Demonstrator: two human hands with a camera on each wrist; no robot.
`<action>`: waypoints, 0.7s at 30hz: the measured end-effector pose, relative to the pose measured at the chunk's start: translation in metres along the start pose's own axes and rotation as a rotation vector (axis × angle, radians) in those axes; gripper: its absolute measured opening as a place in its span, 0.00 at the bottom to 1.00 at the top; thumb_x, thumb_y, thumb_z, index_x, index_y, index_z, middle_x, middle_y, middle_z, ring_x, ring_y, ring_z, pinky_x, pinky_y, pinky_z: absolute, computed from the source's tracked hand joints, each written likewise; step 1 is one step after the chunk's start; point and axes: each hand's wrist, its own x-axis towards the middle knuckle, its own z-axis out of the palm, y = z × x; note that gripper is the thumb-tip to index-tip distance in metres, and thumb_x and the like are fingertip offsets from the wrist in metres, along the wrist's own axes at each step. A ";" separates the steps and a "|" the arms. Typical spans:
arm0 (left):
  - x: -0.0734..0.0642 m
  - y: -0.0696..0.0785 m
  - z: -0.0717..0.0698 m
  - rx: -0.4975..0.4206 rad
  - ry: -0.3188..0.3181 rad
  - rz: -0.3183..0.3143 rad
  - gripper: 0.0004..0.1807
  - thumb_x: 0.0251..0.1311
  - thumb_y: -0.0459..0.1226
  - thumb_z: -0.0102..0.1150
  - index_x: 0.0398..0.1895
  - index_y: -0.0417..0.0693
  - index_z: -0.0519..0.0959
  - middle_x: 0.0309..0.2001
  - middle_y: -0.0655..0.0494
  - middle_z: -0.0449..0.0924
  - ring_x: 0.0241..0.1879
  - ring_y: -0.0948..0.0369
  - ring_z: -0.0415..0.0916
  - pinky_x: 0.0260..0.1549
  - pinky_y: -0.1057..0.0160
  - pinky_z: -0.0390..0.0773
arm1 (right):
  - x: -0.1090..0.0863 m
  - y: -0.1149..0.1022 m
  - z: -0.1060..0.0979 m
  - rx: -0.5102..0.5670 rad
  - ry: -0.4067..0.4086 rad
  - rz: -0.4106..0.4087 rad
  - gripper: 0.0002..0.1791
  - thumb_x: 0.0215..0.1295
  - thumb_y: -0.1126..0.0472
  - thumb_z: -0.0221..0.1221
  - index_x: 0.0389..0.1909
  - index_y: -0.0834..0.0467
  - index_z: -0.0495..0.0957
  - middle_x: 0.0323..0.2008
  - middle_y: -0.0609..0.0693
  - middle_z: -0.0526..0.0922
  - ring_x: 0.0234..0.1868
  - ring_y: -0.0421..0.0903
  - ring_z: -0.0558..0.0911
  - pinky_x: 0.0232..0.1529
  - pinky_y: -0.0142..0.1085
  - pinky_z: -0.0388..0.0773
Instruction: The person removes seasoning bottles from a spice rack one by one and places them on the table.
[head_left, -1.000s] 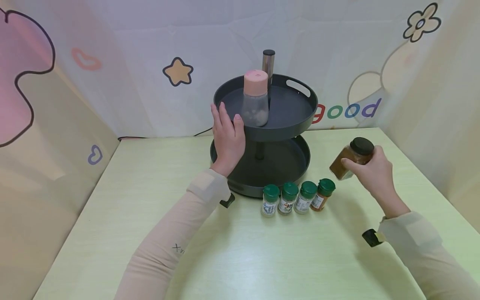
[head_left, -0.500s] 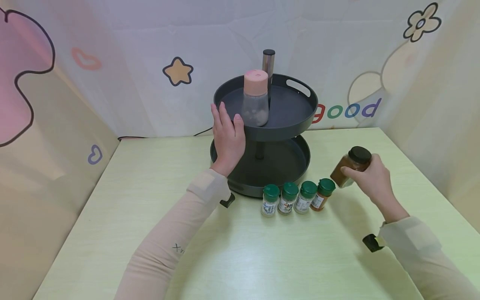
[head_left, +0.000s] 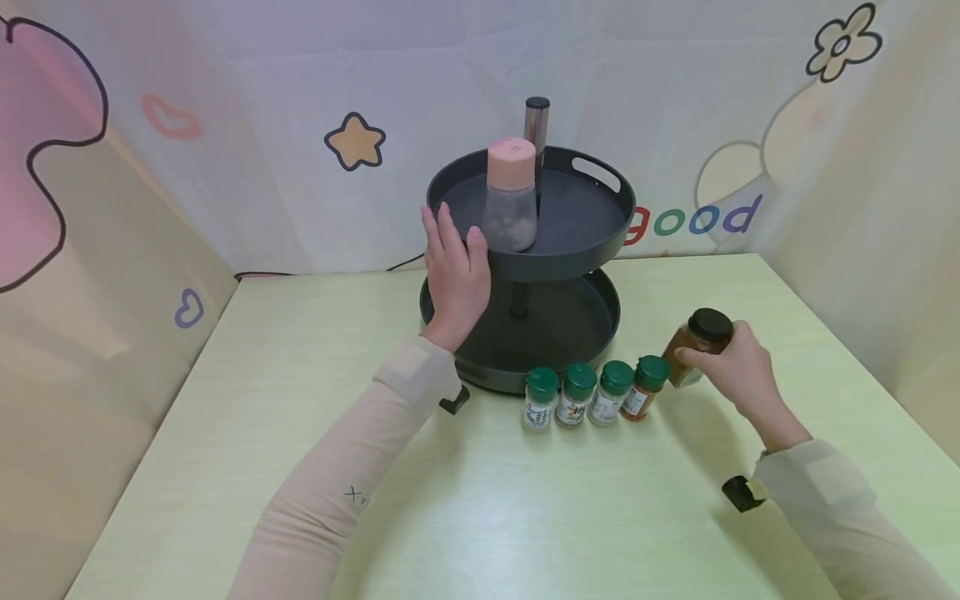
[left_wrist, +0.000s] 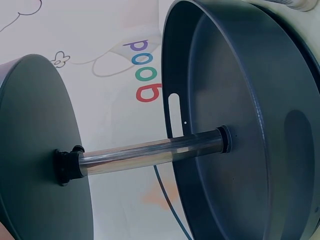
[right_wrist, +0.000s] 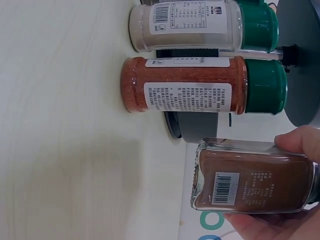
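Note:
My right hand [head_left: 738, 367] grips a square glass spice jar [right_wrist: 250, 175] of brown powder with a black lid [head_left: 710, 323], tilted slightly, just right of a row of green-capped spice bottles. The nearest of these, a bottle of red-orange spice [right_wrist: 185, 85], stands upright beside a pale one [right_wrist: 190, 25]. My left hand [head_left: 457, 279] rests with straight fingers against the left rim of the upper tray [head_left: 555, 265] of a dark two-tier rack. On that tray stands a clear bottle with a pink cap [head_left: 512, 196]. In the left wrist view the rack's lower tray [left_wrist: 220, 100] and metal post [left_wrist: 150, 152] show between the tiers.
Several green-capped bottles [head_left: 577, 398] line the front of the lower tray on the pale table [head_left: 300, 467]. A printed cloth [head_left: 300, 67] hangs behind the rack. A thin black cable [head_left: 266, 274] runs along the table's back edge.
My right hand has lowered the brown spice jar toward the table, close to the right end of the bottle row. My left hand stays on the upper tray.

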 end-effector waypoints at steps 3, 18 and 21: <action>0.000 0.000 0.000 0.000 -0.001 0.001 0.32 0.65 0.48 0.29 0.68 0.43 0.44 0.70 0.48 0.32 0.68 0.52 0.43 0.64 0.50 0.49 | -0.001 0.002 0.002 0.002 -0.011 0.004 0.38 0.53 0.45 0.56 0.49 0.74 0.57 0.44 0.68 0.68 0.43 0.61 0.70 0.30 0.40 0.69; 0.000 0.000 0.000 0.000 -0.001 0.000 0.32 0.65 0.48 0.29 0.68 0.43 0.44 0.70 0.48 0.32 0.68 0.52 0.43 0.64 0.51 0.49 | -0.006 0.008 0.014 -0.021 -0.055 0.006 0.34 0.53 0.48 0.57 0.47 0.73 0.58 0.42 0.67 0.70 0.42 0.61 0.71 0.31 0.40 0.69; 0.000 0.000 0.000 -0.003 0.000 0.002 0.32 0.65 0.48 0.29 0.68 0.43 0.44 0.70 0.48 0.32 0.68 0.52 0.43 0.64 0.51 0.49 | -0.007 0.009 0.016 -0.017 -0.068 0.015 0.34 0.53 0.49 0.57 0.47 0.73 0.58 0.43 0.67 0.70 0.42 0.61 0.71 0.32 0.40 0.69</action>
